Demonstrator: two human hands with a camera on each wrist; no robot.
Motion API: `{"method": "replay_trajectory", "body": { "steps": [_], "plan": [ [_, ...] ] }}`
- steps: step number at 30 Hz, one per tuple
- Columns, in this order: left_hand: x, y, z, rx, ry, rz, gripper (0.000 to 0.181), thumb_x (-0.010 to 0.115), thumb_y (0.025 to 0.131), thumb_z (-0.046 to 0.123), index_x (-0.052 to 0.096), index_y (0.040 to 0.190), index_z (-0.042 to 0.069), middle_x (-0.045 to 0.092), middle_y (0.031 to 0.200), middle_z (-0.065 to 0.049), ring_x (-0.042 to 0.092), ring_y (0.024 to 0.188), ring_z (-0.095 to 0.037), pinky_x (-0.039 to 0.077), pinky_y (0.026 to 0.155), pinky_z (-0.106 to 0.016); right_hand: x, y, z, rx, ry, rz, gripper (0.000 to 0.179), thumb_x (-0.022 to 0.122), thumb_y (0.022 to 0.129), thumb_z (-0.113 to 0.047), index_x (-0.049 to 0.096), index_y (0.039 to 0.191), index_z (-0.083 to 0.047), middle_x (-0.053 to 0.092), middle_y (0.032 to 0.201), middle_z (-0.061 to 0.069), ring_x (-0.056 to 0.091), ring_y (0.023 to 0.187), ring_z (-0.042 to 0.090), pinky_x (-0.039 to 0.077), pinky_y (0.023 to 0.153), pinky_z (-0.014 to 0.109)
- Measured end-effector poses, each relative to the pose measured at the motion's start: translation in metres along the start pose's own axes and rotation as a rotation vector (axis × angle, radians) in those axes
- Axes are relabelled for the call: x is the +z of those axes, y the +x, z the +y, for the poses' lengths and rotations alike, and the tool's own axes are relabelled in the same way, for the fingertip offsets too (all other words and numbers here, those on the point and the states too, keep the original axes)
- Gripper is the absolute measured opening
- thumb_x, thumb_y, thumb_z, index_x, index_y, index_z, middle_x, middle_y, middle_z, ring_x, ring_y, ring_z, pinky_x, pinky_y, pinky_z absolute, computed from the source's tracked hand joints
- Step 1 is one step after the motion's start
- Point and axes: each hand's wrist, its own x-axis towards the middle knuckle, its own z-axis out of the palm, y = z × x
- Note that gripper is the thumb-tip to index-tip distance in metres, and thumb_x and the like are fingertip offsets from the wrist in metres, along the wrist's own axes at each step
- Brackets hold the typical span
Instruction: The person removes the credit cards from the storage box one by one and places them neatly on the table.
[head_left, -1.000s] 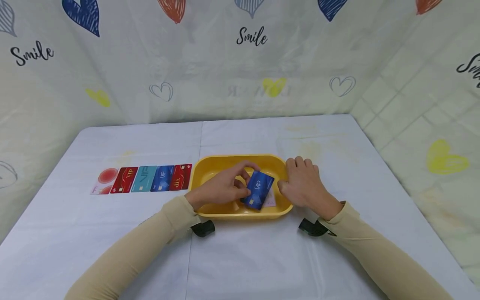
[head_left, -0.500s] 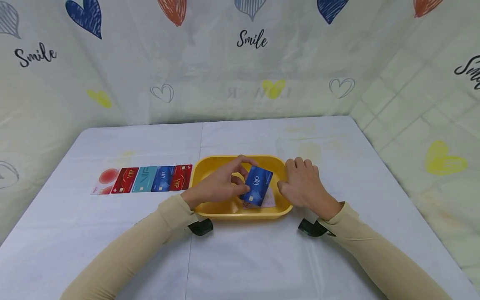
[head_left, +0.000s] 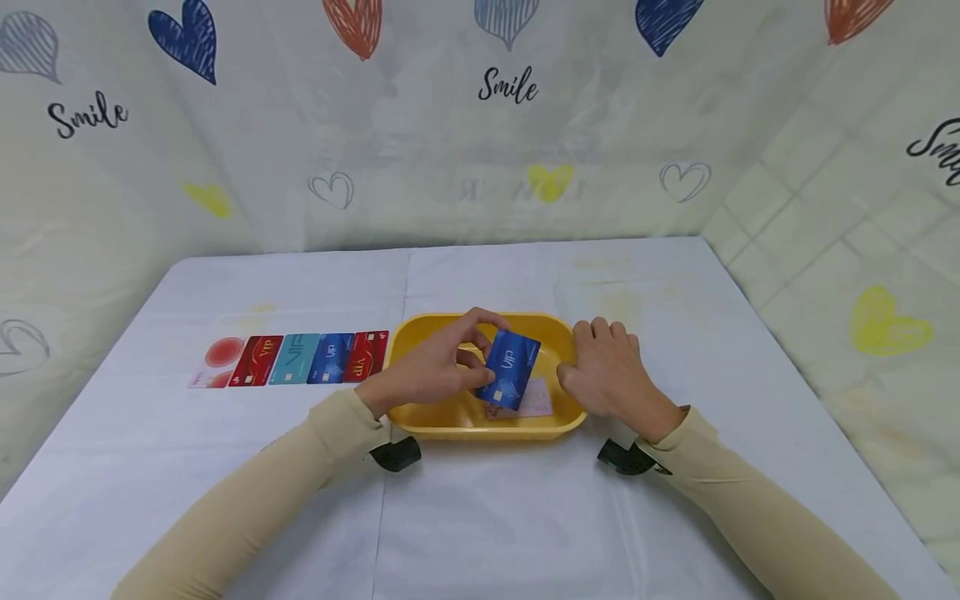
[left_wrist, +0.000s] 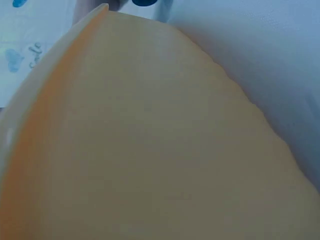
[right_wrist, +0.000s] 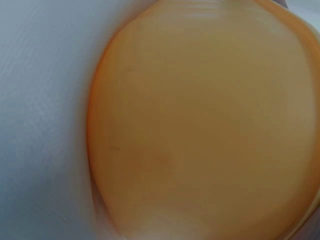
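Note:
My left hand (head_left: pixel 442 367) is over the yellow tray (head_left: pixel 420 432) and pinches a blue VIP card (head_left: pixel 510 368) between thumb and fingers. The card is tilted, its printed face upward. Under it, partly covered, a pale pink card (head_left: pixel 536 400) lies on the tray floor. At the tray's right end my right hand (head_left: pixel 611 367) grips the rim, thumb on the inner side and fingers bent at the outside. Both wrist views are filled by the tray's outer wall (left_wrist: pixel 165 125), so neither shows the card.
Left of the tray, a row of cards lies side by side on the white table (head_left: pixel 480 525): a white and red one (head_left: pixel 221 354), a red VIP card (head_left: pixel 257 360), a teal one (head_left: pixel 295 358), a blue one (head_left: pixel 330 358) and another red one (head_left: pixel 366 356).
My left hand has risen slightly and shifted left with the blue card, uncovering more of the pink card. The right hand stays at the tray's rim.

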Motion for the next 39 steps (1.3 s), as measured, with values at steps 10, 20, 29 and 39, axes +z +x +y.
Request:
{"method": "replay_trajectory", "body": {
  "steps": [10,20,29,39],
  "plan": [
    [-0.006,-0.001,-0.001,0.014,-0.007,0.011,0.056,0.064,0.099,0.010,0.042,0.146,0.031,0.058,0.122,-0.013,0.072,0.105,-0.021,0.063,0.093,-0.034,0.000,0.001,0.001,0.005,-0.004,0.010,0.027,0.045,0.089,-0.025,0.049,0.101,-0.001,0.045,0.093,0.014,0.039,0.090,0.034,0.026,0.075,0.042],
    [-0.012,-0.006,0.000,0.007,-0.004,0.027,0.056,0.066,0.098,0.010,0.042,0.145,0.030,0.058,0.121,-0.013,0.072,0.104,-0.021,0.063,0.090,-0.034,-0.001,0.002,0.001,0.008,0.001,0.005,0.026,0.045,0.089,-0.025,0.049,0.100,-0.002,0.044,0.093,0.014,0.039,0.090,0.034,0.025,0.075,0.042],
    [-0.014,-0.013,-0.001,-0.043,0.027,0.061,0.057,0.068,0.097,0.012,0.043,0.144,0.032,0.059,0.121,-0.009,0.072,0.106,-0.019,0.062,0.094,-0.035,0.000,0.000,0.000,0.008,0.006,-0.006,0.026,0.046,0.091,-0.026,0.049,0.101,-0.002,0.044,0.094,0.014,0.039,0.090,0.034,0.025,0.076,0.043],
    [-0.017,-0.020,-0.002,-0.061,-0.006,0.076,0.056,0.068,0.097,0.011,0.043,0.143,0.032,0.057,0.121,-0.010,0.072,0.106,-0.021,0.063,0.092,-0.036,0.000,-0.002,0.000,0.008,-0.002,0.005,0.027,0.047,0.091,-0.026,0.050,0.102,-0.001,0.044,0.093,0.013,0.038,0.089,0.033,0.025,0.075,0.041]
  ]
}}
